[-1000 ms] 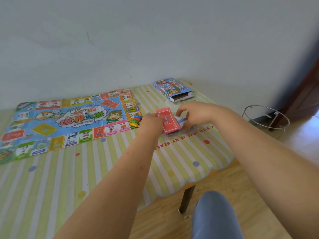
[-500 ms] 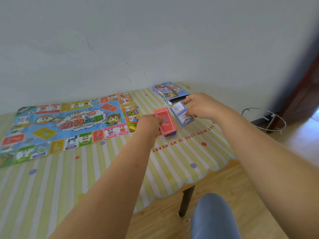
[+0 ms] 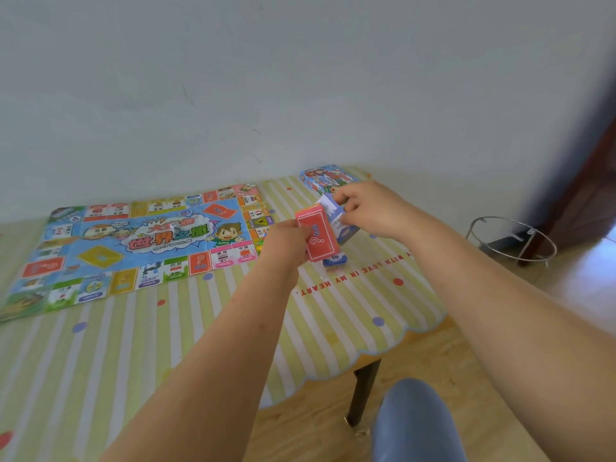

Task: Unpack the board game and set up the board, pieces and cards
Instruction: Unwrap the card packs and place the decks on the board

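The colourful game board (image 3: 133, 241) lies unfolded on the left half of the table. My left hand (image 3: 286, 241) holds a stack of red cards (image 3: 316, 235) with a question mark on top, just above the table. My right hand (image 3: 370, 208) pinches a blue-and-white card (image 3: 336, 216) right behind and partly tucked under that stack. A small blue item (image 3: 335, 260) lies on the table below the cards. The game box (image 3: 325, 178) rests at the far edge by the wall, half hidden by my right hand.
The table has a yellow-and-white striped cloth (image 3: 350, 311) with a scalloped edge on the right. A round metal wire stand (image 3: 513, 240) sits on the floor to the right. My knee in blue trousers (image 3: 416, 421) shows below the table edge.
My right hand drew a blue card out from the red stack, held it apart, and now has brought it back against the stack. The left hand stayed nearly still.
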`<state>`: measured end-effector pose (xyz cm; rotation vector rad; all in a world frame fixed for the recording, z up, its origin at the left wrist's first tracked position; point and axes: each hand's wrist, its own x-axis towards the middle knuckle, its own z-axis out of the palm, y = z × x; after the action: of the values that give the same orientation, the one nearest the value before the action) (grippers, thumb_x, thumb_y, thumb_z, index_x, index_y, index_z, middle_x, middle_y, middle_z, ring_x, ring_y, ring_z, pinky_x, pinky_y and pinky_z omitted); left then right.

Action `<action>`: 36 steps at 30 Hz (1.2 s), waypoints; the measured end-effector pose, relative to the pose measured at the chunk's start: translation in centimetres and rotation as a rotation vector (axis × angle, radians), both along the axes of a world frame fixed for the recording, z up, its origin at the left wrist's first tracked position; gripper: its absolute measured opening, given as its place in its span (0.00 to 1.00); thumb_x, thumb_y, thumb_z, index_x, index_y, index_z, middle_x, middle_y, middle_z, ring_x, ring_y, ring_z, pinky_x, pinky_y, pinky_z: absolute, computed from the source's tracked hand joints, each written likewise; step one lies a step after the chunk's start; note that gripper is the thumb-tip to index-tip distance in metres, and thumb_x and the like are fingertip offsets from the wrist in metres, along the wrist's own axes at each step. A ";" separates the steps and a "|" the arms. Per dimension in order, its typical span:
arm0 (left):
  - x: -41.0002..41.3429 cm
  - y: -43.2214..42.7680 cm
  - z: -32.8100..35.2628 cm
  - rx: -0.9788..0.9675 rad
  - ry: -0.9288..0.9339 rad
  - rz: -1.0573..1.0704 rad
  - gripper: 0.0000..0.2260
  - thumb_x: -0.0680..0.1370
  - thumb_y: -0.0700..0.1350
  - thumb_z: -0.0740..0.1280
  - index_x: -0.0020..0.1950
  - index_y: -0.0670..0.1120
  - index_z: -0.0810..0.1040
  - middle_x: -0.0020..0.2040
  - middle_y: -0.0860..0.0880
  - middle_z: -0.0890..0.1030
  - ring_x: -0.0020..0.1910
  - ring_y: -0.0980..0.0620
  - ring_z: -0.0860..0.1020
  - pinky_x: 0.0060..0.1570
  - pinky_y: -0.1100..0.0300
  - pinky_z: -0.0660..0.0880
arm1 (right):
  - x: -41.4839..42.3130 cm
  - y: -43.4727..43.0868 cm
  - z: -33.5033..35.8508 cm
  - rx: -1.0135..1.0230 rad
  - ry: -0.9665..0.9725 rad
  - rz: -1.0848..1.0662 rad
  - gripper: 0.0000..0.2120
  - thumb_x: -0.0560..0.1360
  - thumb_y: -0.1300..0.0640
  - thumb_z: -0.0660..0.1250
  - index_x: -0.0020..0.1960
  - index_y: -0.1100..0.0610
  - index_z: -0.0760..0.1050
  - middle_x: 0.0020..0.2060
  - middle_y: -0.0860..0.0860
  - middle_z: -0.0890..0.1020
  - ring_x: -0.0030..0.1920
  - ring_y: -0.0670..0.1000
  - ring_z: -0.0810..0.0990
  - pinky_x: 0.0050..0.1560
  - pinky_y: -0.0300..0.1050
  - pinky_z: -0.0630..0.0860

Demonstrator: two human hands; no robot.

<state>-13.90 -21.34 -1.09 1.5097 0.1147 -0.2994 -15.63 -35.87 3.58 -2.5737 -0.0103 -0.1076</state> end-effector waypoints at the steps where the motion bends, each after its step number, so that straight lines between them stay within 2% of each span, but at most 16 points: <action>1: 0.0 0.2 0.0 0.002 -0.005 0.005 0.10 0.80 0.37 0.61 0.61 0.42 0.74 0.51 0.42 0.80 0.50 0.45 0.80 0.53 0.50 0.78 | 0.0 0.2 0.1 0.007 -0.010 0.009 0.12 0.75 0.65 0.64 0.56 0.54 0.78 0.45 0.54 0.83 0.37 0.49 0.76 0.30 0.37 0.69; 4: 0.1 0.8 -0.1 0.008 -0.020 0.012 0.11 0.80 0.37 0.61 0.62 0.40 0.73 0.54 0.41 0.81 0.51 0.45 0.81 0.54 0.49 0.78 | -0.1 0.7 0.4 0.025 -0.031 0.032 0.11 0.75 0.65 0.65 0.54 0.53 0.78 0.40 0.51 0.81 0.31 0.43 0.73 0.22 0.30 0.65; 5: 0.1 1.1 0.0 0.006 -0.026 0.007 0.12 0.80 0.38 0.61 0.64 0.40 0.73 0.55 0.41 0.81 0.52 0.45 0.81 0.54 0.49 0.78 | -0.1 1.0 0.4 0.018 -0.028 0.045 0.11 0.75 0.65 0.66 0.54 0.53 0.77 0.40 0.50 0.80 0.31 0.43 0.74 0.25 0.31 0.67; 9: -0.5 2.0 0.4 -0.033 -0.043 -0.009 0.13 0.80 0.37 0.61 0.64 0.41 0.74 0.56 0.41 0.81 0.52 0.45 0.81 0.51 0.52 0.79 | 0.0 2.3 0.1 -0.010 0.004 0.083 0.12 0.76 0.62 0.67 0.58 0.52 0.77 0.43 0.49 0.82 0.43 0.49 0.81 0.46 0.45 0.77; 12: -0.8 2.7 0.5 -0.015 -0.070 0.043 0.10 0.80 0.37 0.61 0.60 0.42 0.76 0.52 0.43 0.81 0.52 0.45 0.81 0.55 0.49 0.78 | 0.1 3.4 -0.6 0.044 -0.025 0.038 0.09 0.77 0.62 0.66 0.55 0.53 0.77 0.46 0.50 0.83 0.46 0.51 0.83 0.50 0.48 0.78; 14: -0.9 3.5 0.5 0.062 -0.135 0.104 0.09 0.80 0.37 0.60 0.58 0.44 0.77 0.46 0.47 0.80 0.49 0.47 0.80 0.54 0.51 0.78 | 0.1 4.4 -1.1 0.051 -0.047 0.017 0.07 0.77 0.61 0.65 0.54 0.54 0.78 0.47 0.49 0.82 0.47 0.49 0.81 0.48 0.46 0.77; 15: -1.0 3.7 0.5 0.117 -0.182 0.123 0.10 0.80 0.38 0.59 0.58 0.45 0.77 0.44 0.48 0.80 0.46 0.49 0.79 0.49 0.54 0.77 | 0.1 4.8 -1.4 0.034 -0.058 0.011 0.07 0.77 0.60 0.65 0.53 0.54 0.78 0.47 0.48 0.82 0.47 0.48 0.80 0.46 0.44 0.76; 17: -1.3 4.5 0.3 0.234 -0.284 0.143 0.12 0.80 0.38 0.57 0.59 0.46 0.77 0.45 0.49 0.79 0.41 0.52 0.77 0.39 0.60 0.73 | -0.1 5.9 -2.0 0.009 -0.085 0.016 0.05 0.76 0.57 0.67 0.51 0.54 0.80 0.46 0.48 0.82 0.45 0.48 0.79 0.42 0.43 0.73; 19: -1.6 5.2 0.1 0.326 -0.347 0.164 0.13 0.80 0.39 0.56 0.60 0.46 0.76 0.48 0.49 0.80 0.40 0.54 0.76 0.33 0.63 0.69 | -0.3 7.1 -2.7 0.014 -0.117 0.034 0.05 0.74 0.54 0.69 0.49 0.54 0.80 0.43 0.48 0.81 0.42 0.49 0.78 0.41 0.42 0.72; 21: -1.6 5.9 -0.3 0.349 -0.356 0.190 0.13 0.80 0.39 0.56 0.61 0.46 0.75 0.50 0.49 0.79 0.42 0.53 0.76 0.33 0.63 0.68 | -0.5 8.1 -3.6 0.059 -0.148 0.059 0.02 0.73 0.55 0.70 0.44 0.52 0.77 0.37 0.46 0.79 0.38 0.47 0.75 0.35 0.36 0.68; 22: -1.7 6.0 -0.6 0.335 -0.344 0.198 0.13 0.81 0.39 0.56 0.62 0.46 0.74 0.51 0.49 0.79 0.43 0.53 0.76 0.34 0.63 0.68 | -0.6 8.5 -4.0 0.078 -0.168 0.063 0.05 0.73 0.57 0.70 0.41 0.50 0.75 0.34 0.43 0.76 0.35 0.45 0.74 0.32 0.35 0.66; 24: -1.9 6.6 -1.0 0.281 -0.305 0.209 0.13 0.81 0.39 0.57 0.63 0.46 0.73 0.52 0.50 0.79 0.46 0.52 0.77 0.39 0.61 0.70 | -0.5 9.5 -5.0 0.116 -0.198 0.053 0.11 0.73 0.60 0.68 0.37 0.48 0.71 0.31 0.43 0.74 0.33 0.45 0.71 0.33 0.40 0.65; 26: -2.0 7.2 -1.4 0.228 -0.278 0.209 0.13 0.80 0.38 0.57 0.62 0.47 0.73 0.52 0.50 0.79 0.48 0.50 0.78 0.43 0.59 0.73 | -0.3 10.4 -6.1 0.156 -0.204 0.035 0.07 0.74 0.61 0.68 0.38 0.52 0.74 0.32 0.47 0.77 0.34 0.48 0.74 0.34 0.44 0.68; 28: -2.0 7.9 -1.7 0.183 -0.265 0.203 0.12 0.79 0.36 0.57 0.57 0.49 0.73 0.48 0.51 0.79 0.45 0.52 0.78 0.41 0.62 0.74 | 0.0 11.1 -6.9 0.174 -0.205 0.033 0.02 0.73 0.61 0.67 0.44 0.57 0.79 0.37 0.50 0.82 0.39 0.52 0.79 0.40 0.47 0.75; 31: -2.2 8.5 -1.9 0.147 -0.238 0.181 0.13 0.78 0.35 0.58 0.57 0.49 0.73 0.48 0.51 0.79 0.42 0.55 0.77 0.35 0.67 0.71 | 0.0 11.7 -7.2 0.159 -0.179 0.040 0.09 0.73 0.60 0.66 0.51 0.55 0.81 0.43 0.51 0.84 0.44 0.53 0.81 0.46 0.50 0.77; 36: -2.1 8.4 -2.2 0.119 -0.216 0.162 0.16 0.77 0.34 0.59 0.62 0.48 0.73 0.49 0.51 0.79 0.46 0.54 0.76 0.39 0.66 0.71 | 0.4 11.8 -7.1 0.162 -0.190 0.048 0.12 0.71 0.60 0.66 0.52 0.53 0.81 0.44 0.52 0.82 0.44 0.53 0.80 0.47 0.51 0.77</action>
<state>-16.03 -12.92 -3.30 1.6305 0.0836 0.0016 -15.26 -24.03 -3.53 -2.3914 -0.1288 -0.3211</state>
